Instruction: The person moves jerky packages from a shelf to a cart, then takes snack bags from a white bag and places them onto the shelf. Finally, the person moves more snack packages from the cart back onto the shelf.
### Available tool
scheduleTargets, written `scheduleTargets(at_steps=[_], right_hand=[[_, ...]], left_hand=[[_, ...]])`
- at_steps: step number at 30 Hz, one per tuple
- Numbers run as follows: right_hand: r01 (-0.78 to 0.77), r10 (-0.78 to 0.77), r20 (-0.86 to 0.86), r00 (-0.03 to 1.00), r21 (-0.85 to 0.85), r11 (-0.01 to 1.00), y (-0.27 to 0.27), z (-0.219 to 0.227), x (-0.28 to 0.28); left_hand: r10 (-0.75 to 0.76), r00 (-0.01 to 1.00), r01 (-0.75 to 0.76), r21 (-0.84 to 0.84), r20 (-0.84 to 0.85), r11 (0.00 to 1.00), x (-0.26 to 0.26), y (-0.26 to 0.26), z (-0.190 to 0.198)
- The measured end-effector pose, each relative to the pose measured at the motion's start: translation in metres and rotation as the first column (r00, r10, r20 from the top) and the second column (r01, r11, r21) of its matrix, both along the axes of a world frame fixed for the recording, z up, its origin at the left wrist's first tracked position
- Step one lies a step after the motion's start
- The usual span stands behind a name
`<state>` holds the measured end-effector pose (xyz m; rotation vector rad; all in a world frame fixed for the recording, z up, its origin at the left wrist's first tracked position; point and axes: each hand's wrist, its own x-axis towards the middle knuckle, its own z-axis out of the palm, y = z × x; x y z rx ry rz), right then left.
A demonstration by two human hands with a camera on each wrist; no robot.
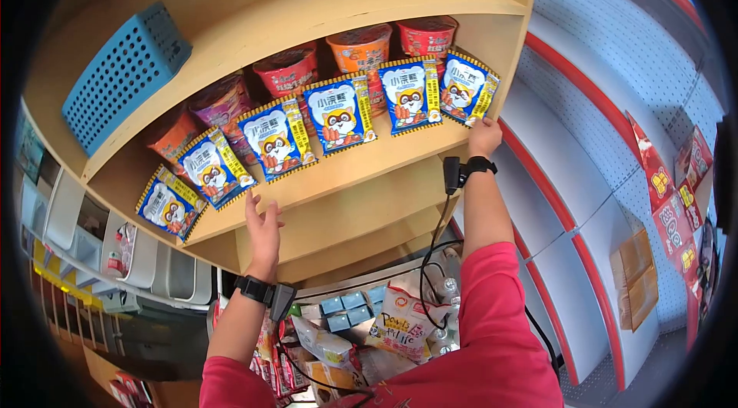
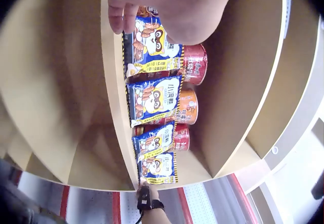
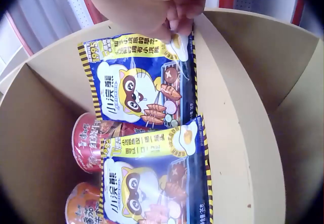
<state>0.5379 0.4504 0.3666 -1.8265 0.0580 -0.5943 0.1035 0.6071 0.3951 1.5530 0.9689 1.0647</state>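
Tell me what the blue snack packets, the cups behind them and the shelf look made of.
Snack packets: glossy printed plastic film, going by the sheen and crimped edges. Cups: probably paper or foam with sealed lids; hard to tell. Shelf: smooth, matte tan board, likely laminated wood. The right hand pinches the end packet.

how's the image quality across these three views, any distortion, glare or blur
Head view: strong fisheye bends the wooden shelf, corners black. Left wrist view: the left hand is a blurred mass up close, the snack packets sharper. Right wrist view: glare on the nearest packet, right hand soft.
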Motion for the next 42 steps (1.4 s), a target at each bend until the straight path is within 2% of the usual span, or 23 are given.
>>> scheduleTargets(at_steps=[2,7,11,15,18,19,27,31,34,37,39,41,42], right_hand=[[-0.035,0.035,0.027,0.999,0.007,0.999,-0.002,-0.002,0.001],[-0.011,0.009,0.018,1.000,0.124,0.992,0.001,-0.011,0.013],[0.096,-0.097,0.028,0.995,0.034,0.995,0.000,-0.003,0.003],[0.112,-0.113,0.065,0.991,0.019,0.993,0.001,-0.020,0.020],[0.168,-0.162,0.106,0.981,-0.057,0.984,0.001,-0.028,0.028],[0.154,-0.147,0.120,0.982,-0.046,0.987,0.000,-0.027,0.025],[0.009,-0.012,0.054,0.998,0.055,0.998,-0.003,-0.030,0.026],[-0.007,-0.001,0.092,0.996,0.084,0.996,-0.001,-0.026,0.018],[-0.004,-0.004,0.078,0.997,0.094,0.996,0.001,-0.016,0.002],[-0.016,0.001,0.105,0.994,0.134,0.991,0.006,-0.013,-0.005],[-0.039,0.021,0.124,0.992,0.144,0.989,0.009,-0.012,-0.008],[-0.060,0.043,0.119,0.992,0.141,0.988,0.005,-0.005,-0.011],[-0.040,0.012,0.199,0.980,0.139,0.990,0.007,-0.011,-0.006]], left_hand=[[-0.021,1.000,0.021,0.027,-0.005,0.999,0.005,-0.004,0.000],[-0.030,0.999,0.031,0.066,-0.021,0.997,0.009,-0.004,-0.012],[-0.037,0.999,0.039,0.062,-0.033,0.997,0.006,-0.004,-0.020],[-0.018,0.999,0.022,0.088,-0.037,0.996,0.001,-0.002,-0.029],[0.013,0.999,-0.004,0.162,-0.052,0.987,-0.001,0.003,-0.045],[0.024,0.998,-0.013,0.201,-0.055,0.979,-0.003,0.006,-0.050],[0.071,0.997,-0.066,0.120,-0.039,0.991,-0.008,0.001,-0.046],[0.091,0.993,-0.078,0.156,-0.077,0.985,-0.015,0.007,-0.051],[0.121,0.992,-0.116,0.104,-0.042,0.988,-0.020,0.008,-0.046],[0.260,0.953,-0.191,0.361,-0.153,0.913,-0.036,0.031,-0.049],[0.400,0.891,-0.268,0.462,-0.215,0.845,-0.057,0.053,-0.041],[0.659,0.724,-0.404,0.649,-0.204,0.644,-0.081,0.081,-0.044],[0.663,0.723,-0.429,0.628,-0.191,0.649,-0.092,0.085,-0.035]])
